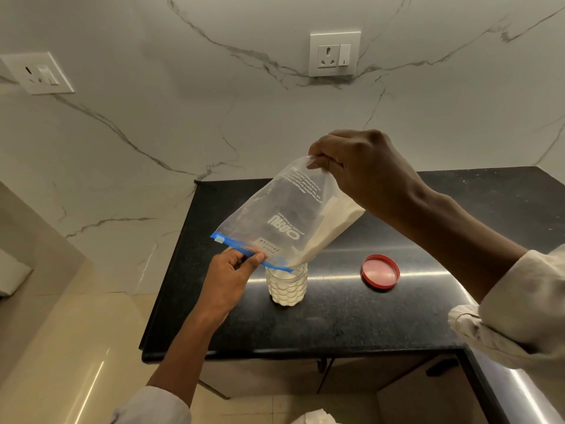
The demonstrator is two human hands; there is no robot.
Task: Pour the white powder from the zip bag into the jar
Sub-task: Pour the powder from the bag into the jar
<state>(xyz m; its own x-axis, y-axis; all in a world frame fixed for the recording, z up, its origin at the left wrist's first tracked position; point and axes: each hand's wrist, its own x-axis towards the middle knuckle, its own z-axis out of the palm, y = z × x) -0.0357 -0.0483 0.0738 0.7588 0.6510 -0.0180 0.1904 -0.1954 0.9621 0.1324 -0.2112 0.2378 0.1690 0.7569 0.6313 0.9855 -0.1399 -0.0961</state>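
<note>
A clear zip bag [276, 214] with a blue zip strip hangs upside down and tilted over a small glass jar [286, 286] on the black counter [336, 319]. White powder [327, 231] lies along the bag's lower right side and runs down to the corner at the jar's mouth. The jar holds white powder. My right hand [360, 169] pinches the bag's raised bottom edge. My left hand [234, 272] pinches the blue zip edge just left of the jar.
A red jar lid [380, 271] lies upside down on the counter right of the jar. Marble wall with two socket plates [334, 53] [38, 73] stands behind. The counter's front edge [275, 353] runs below the jar, with cupboards underneath.
</note>
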